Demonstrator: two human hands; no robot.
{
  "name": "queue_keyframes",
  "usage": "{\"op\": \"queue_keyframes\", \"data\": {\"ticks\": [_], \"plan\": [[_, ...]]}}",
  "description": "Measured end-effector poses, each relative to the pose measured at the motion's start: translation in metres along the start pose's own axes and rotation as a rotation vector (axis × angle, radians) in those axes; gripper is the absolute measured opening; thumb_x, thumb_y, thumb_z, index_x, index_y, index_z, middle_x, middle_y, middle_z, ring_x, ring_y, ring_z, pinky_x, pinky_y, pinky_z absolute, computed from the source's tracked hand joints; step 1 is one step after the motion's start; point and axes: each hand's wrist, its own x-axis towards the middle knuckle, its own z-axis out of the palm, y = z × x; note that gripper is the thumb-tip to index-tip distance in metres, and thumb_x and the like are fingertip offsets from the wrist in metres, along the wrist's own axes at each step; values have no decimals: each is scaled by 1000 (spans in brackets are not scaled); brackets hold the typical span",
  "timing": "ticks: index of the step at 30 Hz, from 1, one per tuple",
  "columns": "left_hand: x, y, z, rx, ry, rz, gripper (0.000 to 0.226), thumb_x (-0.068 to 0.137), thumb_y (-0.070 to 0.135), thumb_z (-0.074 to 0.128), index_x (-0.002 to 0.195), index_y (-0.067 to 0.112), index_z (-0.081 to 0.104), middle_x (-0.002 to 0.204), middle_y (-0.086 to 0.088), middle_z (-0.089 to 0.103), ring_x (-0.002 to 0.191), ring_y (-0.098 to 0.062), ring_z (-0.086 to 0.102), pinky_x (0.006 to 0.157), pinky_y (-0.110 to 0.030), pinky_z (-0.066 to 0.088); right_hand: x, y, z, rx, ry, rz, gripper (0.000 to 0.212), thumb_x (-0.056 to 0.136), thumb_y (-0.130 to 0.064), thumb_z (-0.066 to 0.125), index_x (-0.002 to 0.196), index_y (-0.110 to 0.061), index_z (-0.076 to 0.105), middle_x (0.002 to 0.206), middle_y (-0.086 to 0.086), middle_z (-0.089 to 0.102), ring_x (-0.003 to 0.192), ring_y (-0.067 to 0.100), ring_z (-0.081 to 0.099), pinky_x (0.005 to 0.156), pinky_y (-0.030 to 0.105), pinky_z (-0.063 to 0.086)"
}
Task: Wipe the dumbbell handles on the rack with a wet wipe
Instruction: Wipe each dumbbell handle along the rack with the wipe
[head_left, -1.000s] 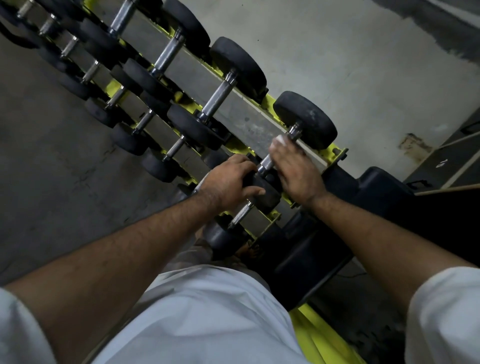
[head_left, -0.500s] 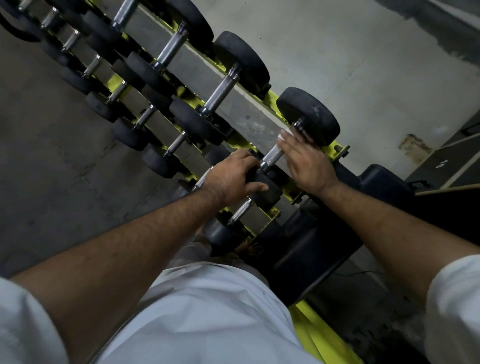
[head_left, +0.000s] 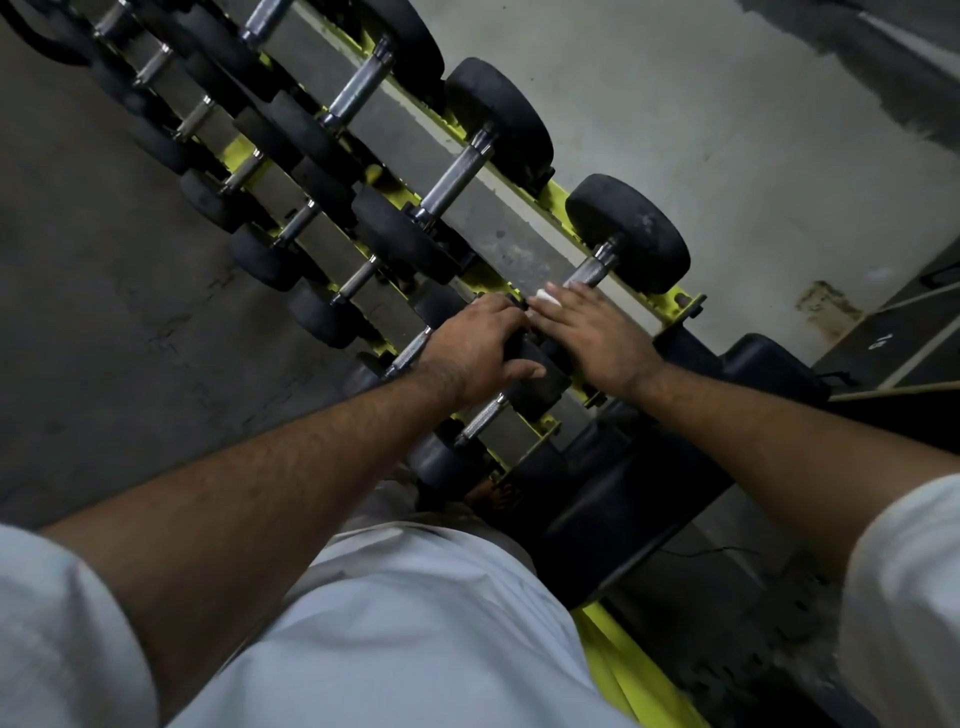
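Observation:
A yellow and grey rack (head_left: 498, 244) runs from upper left to centre, loaded with black dumbbells with chrome handles. On the nearest top-row dumbbell, my right hand (head_left: 597, 338) lies over the handle (head_left: 589, 273), and a white wet wipe (head_left: 545, 297) shows under its fingertips against the metal. The far weight head (head_left: 631, 231) of that dumbbell is in plain sight. My left hand (head_left: 475, 348) grips the dumbbell's near black head (head_left: 540, 374), fingers curled over its top and thumb along its side.
More dumbbells fill the rack toward the upper left, among them a neighbouring handle (head_left: 454, 176). A lower-row handle (head_left: 480, 418) sits just below my left hand. A black padded bench (head_left: 623, 493) stands to the right of the rack. Grey concrete floor surrounds everything.
My right hand slid with the wipe back down the handle toward the near head, after reaching up toward the far head. My left hand stayed on the near head.

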Motion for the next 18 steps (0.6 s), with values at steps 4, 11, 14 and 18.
{"op": "queue_keyframes", "data": {"ticks": [4, 11, 14, 18], "plan": [[0, 2, 0, 1, -2, -18, 61, 81, 60, 69, 127, 21, 56, 133, 1, 50, 123, -16, 46, 93, -32, 46, 2, 3, -6, 5, 113, 269, 53, 92, -5, 55, 144, -10, 51, 151, 10, 49, 148, 31, 33, 120, 45, 24], [-5, 5, 1, 3, 23, -3, 61, 82, 57, 68, 128, 18, 56, 130, -2, 50, 122, -18, 46, 96, -34, 45, 7, 2, -15, -13, 67, 170, 45, 94, -7, 49, 139, -9, 57, 146, 10, 55, 144, 32, 40, 119, 50, 30], [-5, 3, 4, 6, 32, 16, 62, 83, 57, 68, 127, 16, 57, 130, -3, 51, 124, -20, 45, 104, -37, 43, 12, -11, -21, -40, 67, 392, 45, 95, -8, 50, 139, -9, 55, 148, 11, 52, 146, 33, 35, 117, 53, 34], [-3, -2, 3, 12, 22, 60, 61, 84, 57, 66, 130, 19, 55, 127, -3, 54, 121, -20, 47, 104, -38, 43, 15, -26, -21, -44, -53, 174, 45, 96, -23, 47, 137, -8, 58, 145, 13, 55, 145, 32, 38, 120, 52, 28]]}}
